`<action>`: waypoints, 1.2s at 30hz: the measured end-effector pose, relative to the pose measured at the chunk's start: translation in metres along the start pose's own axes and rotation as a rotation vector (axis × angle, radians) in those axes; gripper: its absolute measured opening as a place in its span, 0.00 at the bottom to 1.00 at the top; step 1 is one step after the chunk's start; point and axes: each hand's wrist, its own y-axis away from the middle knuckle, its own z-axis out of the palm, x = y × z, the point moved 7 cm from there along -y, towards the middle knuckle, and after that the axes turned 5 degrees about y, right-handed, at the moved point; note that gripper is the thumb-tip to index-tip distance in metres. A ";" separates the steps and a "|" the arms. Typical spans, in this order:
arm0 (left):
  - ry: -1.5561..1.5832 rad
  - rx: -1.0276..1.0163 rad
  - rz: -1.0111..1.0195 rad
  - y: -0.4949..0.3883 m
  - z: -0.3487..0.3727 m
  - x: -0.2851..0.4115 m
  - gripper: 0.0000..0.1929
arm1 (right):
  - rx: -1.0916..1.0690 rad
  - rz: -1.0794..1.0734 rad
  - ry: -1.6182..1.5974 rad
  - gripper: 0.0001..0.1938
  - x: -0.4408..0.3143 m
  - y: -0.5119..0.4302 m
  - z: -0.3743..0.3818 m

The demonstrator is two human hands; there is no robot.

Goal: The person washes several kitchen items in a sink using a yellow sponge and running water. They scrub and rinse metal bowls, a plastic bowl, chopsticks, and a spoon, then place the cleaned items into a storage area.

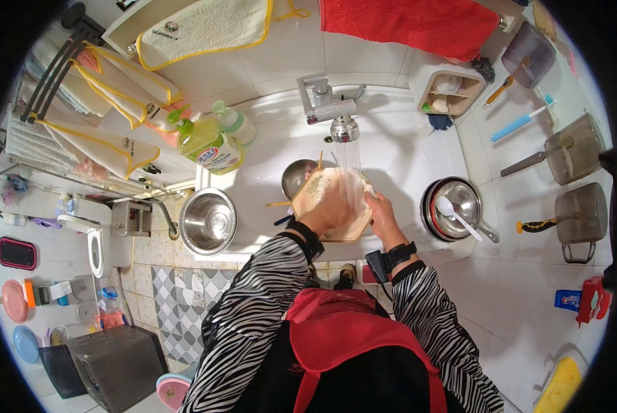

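Observation:
An octagonal cream plate (313,190) with a floral pattern is tilted under water running from the faucet (345,129). My right hand (382,212) grips its right edge, thumb up along the rim. My left hand (334,209) lies over the plate's face. Falling water blurs its fingers, so I cannot tell whether it holds anything. Behind the plate's left side, a metal bowl (294,178) sits in the white sink (391,149), partly covered. Chopsticks (278,204) stick out near it.
On the sink's left rim stand a steel basin (208,221) and a green dish-soap bottle (210,147) beside another pump bottle (234,123). Nested bowls (455,206) with a white spoon (446,206) sit at the right. A sponge holder (450,93) stands at the back right corner.

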 end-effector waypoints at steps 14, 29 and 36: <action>0.995 0.384 -0.334 0.042 -0.030 -0.017 0.14 | 0.131 -0.690 0.613 0.27 -0.111 0.029 0.057; 2.062 0.551 -0.212 0.052 -0.025 -0.020 0.21 | 0.188 -0.539 0.773 0.25 -0.038 -0.061 0.010; 2.319 0.518 -0.346 0.023 0.011 -0.015 0.20 | 0.235 -1.179 1.374 0.19 -0.049 0.040 0.096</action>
